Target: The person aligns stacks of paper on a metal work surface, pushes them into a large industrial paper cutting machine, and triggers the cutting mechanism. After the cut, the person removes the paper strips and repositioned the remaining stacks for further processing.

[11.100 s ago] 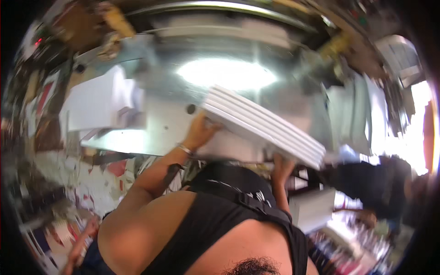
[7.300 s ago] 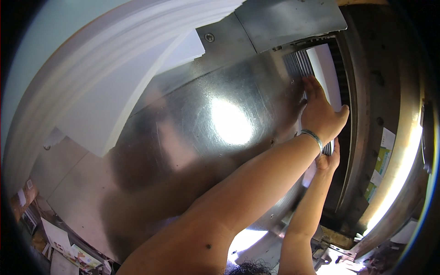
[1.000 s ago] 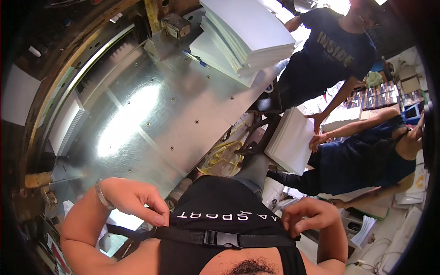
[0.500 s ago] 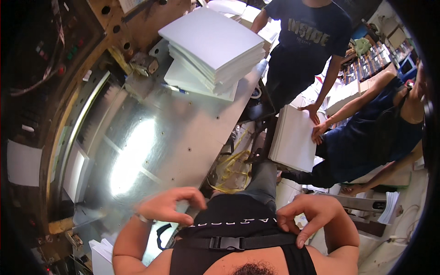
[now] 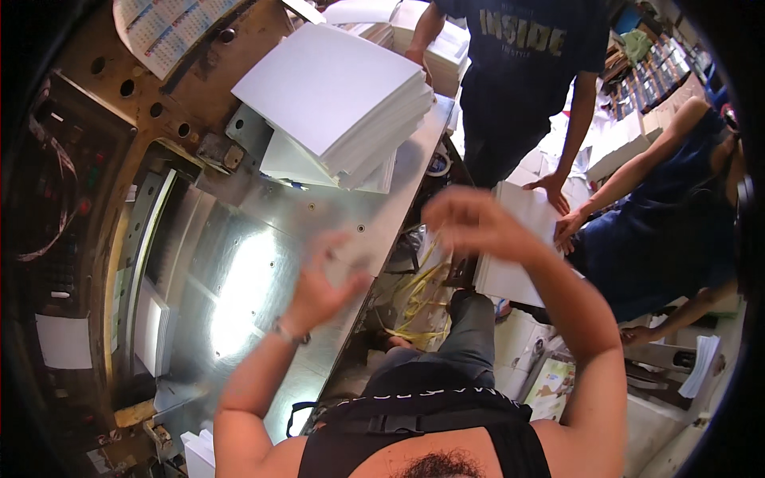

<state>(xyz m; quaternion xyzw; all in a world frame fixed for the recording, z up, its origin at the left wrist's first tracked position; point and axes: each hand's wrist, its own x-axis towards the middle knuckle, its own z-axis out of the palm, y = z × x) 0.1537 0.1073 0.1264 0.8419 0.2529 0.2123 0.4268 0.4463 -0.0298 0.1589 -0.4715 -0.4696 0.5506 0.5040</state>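
My left hand [image 5: 323, 279] is raised over the edge of the shiny metal machine table [image 5: 239, 279], fingers spread, holding nothing. My right hand [image 5: 470, 223] is lifted higher to the right, blurred, fingers loosely apart and empty. A thick stack of white paper sheets [image 5: 339, 95] lies at the far end of the table, beyond both hands. A thinner pile of white sheets [image 5: 151, 327] sits against the machine's back guide on the left.
Two other people stand at the right; their hands rest on another white paper stack [image 5: 518, 247]. More paper piles [image 5: 430, 40] sit behind the table. Yellow straps [image 5: 418, 295] lie on the floor by my leg. A calendar sheet [image 5: 167, 28] hangs top left.
Both my hands have risen from my chest strap toward the big paper stack. The view has swung so the stack and the table lie closer ahead.
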